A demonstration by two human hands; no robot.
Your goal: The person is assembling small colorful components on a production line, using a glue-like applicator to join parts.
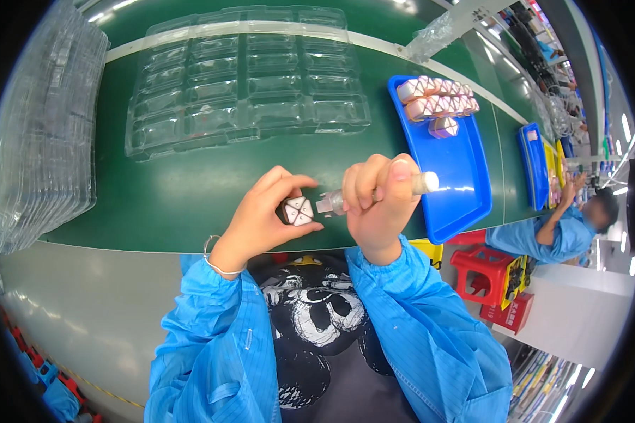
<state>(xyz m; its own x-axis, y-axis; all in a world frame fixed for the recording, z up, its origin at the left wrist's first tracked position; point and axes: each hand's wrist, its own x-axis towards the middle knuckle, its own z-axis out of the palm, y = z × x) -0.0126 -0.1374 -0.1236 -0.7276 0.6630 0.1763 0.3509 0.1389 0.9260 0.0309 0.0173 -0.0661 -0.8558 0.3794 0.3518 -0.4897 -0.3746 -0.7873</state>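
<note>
My left hand (255,215) holds a small white faceted block (298,211) between thumb and fingers, just above the near edge of the table. Dark lines cross its upward face, splitting it into triangles with small marks. Close to its right, my right hand (378,204) is closed round a slim translucent tool (334,202). The clear tip points left at the block, with a small gap between them. A whitish rounded end sticks out past my right thumb; my fingers hide the middle, so its exact kind cannot be told.
A blue tray (453,180) to the right carries rows of similar white blocks (441,99). An empty clear plastic blister tray (250,81) lies across the green table (190,190). Stacked clear trays (46,134) rise at the left. Beyond a red stool (478,275), a co-worker (554,225) sits.
</note>
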